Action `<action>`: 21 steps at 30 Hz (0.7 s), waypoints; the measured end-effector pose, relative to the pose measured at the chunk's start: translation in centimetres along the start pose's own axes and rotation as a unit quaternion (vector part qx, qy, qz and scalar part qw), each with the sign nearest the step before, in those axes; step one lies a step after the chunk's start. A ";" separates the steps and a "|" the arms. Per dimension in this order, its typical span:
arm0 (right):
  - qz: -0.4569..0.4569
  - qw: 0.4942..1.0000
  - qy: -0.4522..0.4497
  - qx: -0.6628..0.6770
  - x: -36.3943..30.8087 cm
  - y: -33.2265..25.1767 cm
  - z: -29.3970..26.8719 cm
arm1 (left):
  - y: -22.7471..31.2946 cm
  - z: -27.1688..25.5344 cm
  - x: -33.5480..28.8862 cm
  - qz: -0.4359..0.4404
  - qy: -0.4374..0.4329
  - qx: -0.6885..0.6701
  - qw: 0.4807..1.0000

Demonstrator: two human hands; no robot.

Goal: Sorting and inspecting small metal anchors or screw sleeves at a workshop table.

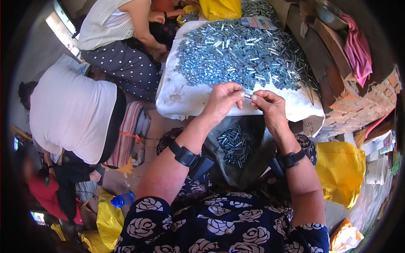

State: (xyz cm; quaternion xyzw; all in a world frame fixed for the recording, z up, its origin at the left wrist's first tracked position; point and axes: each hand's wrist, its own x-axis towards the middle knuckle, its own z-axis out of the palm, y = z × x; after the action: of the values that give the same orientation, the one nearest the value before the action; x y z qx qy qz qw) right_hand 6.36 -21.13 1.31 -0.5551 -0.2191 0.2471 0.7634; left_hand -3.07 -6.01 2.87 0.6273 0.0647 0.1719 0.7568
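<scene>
Over the near edge of the white-covered table (177,99), my left hand (225,100) and my right hand (271,107) meet. Their thumbs and fingertips pinch one small oblong metal piece (248,96) between them, dark with a bright spot. Just beyond lies a broad heap of loose metal parts (223,55), small bluish ones toward the left and longer shiny ones toward the right. Below my hands, a dark cloth (225,170) across my lap holds a pile of similar slim metal pieces (237,145).
To the left sit a person in a white top (76,109) and another in dotted trousers (120,63). Brickwork (350,107) borders the table's right side. Yellow sacks (339,173) lie around, with a blue bottle (122,200) at lower left and a striped bundle (128,130).
</scene>
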 end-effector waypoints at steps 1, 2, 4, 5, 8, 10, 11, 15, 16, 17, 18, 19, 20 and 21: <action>0.020 0.999 0.006 0.025 -0.1 0.0 -0.2 | 0.1 0.1 -0.1 -0.012 -0.011 -0.009 1.000; 0.024 0.999 0.006 0.032 -0.1 0.0 -0.6 | 0.2 0.3 0.0 -0.023 -0.023 -0.017 0.999; 0.037 0.998 -0.002 0.050 -0.2 0.0 -1.1 | 0.0 0.3 -0.2 -0.016 -0.049 -0.033 0.998; 0.035 0.998 -0.009 0.051 -0.3 0.0 -1.2 | -0.1 0.3 -0.2 -0.010 -0.061 -0.034 0.997; 0.064 0.993 -0.032 0.090 -0.7 -0.1 -1.4 | 0.0 0.2 -0.4 -0.010 -0.078 -0.036 0.996; 0.076 0.989 -0.045 0.118 -1.0 -0.2 -1.5 | 0.1 0.3 -0.5 -0.017 -0.084 -0.039 0.996; 0.075 0.988 -0.044 0.126 -1.0 -0.3 -1.4 | 0.2 0.2 -0.6 -0.032 -0.104 -0.047 0.993; 0.080 0.983 -0.059 0.156 -1.1 -0.1 -1.6 | 0.1 0.1 -0.8 -0.060 -0.143 -0.082 0.984; 0.080 0.983 -0.064 0.155 -1.0 -0.1 -1.7 | 0.1 0.1 -0.9 -0.070 -0.146 -0.101 0.982; 0.081 0.980 -0.074 0.168 -1.0 0.0 -1.8 | 0.2 0.2 -0.9 -0.069 -0.144 -0.099 0.982; 0.083 0.976 -0.084 0.181 -1.1 0.0 -1.8 | 0.2 0.3 -0.8 -0.067 -0.141 -0.100 0.983; 0.080 0.974 -0.094 0.188 -1.1 0.0 -1.9 | 0.3 0.4 -0.9 -0.066 -0.150 -0.111 0.980; 0.081 0.974 -0.097 0.187 -1.1 0.1 -2.0 | 0.3 0.5 -0.8 -0.065 -0.160 -0.122 0.977; 0.082 0.971 -0.099 0.200 -1.2 0.1 -2.0 | 0.3 0.5 -0.7 -0.064 -0.166 -0.130 0.975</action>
State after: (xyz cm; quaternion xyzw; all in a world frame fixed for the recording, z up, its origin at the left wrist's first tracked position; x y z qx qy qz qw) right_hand 6.66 -23.32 0.55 -0.3796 -0.1932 0.4019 0.8106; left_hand -3.65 -6.64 3.14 0.5377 -0.0448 0.0235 0.8416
